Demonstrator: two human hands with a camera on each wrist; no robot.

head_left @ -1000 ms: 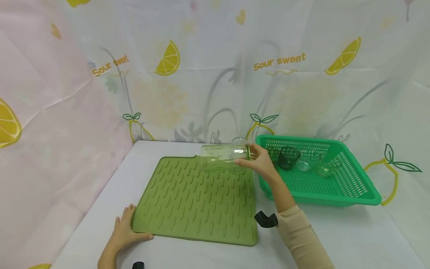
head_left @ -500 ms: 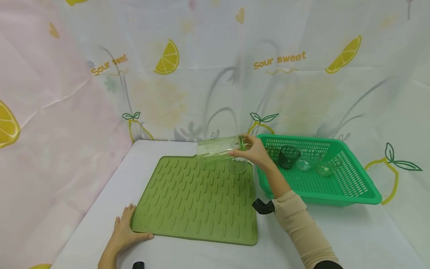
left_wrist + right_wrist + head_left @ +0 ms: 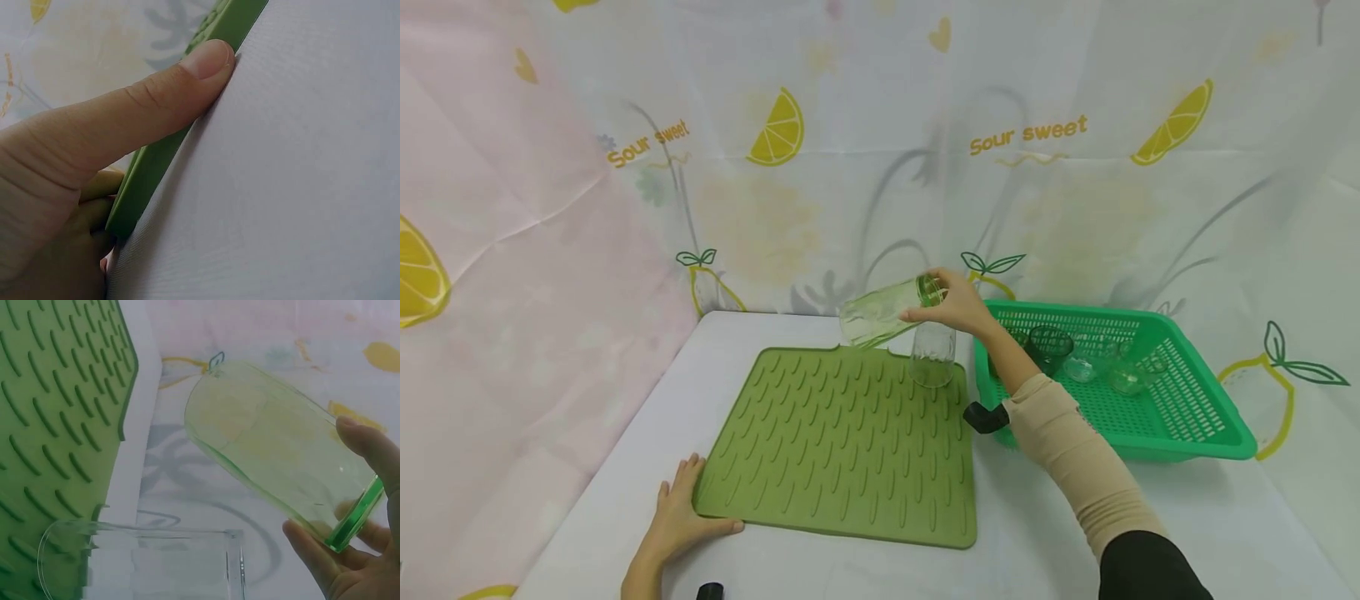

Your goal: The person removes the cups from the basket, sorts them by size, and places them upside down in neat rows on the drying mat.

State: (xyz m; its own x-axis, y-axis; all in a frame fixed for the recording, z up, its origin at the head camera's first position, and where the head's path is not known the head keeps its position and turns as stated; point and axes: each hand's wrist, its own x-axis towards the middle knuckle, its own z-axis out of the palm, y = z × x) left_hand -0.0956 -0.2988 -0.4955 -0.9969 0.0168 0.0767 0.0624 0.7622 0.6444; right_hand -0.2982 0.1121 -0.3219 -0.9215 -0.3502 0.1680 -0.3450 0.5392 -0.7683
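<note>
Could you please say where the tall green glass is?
In the head view, the tall green glass is in the right hand, near the far edge of the mat, left of the basket.

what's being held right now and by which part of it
The right hand holds a pale green glass by its thick base. The left hand touches the green mat at its near left corner.

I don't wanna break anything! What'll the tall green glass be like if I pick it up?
The tall green glass could crack if dropped, since its wall looks thin and see-through. Its thick bottom may feel heaviest. Laid down, it might roll, because its rim looks round.
</note>
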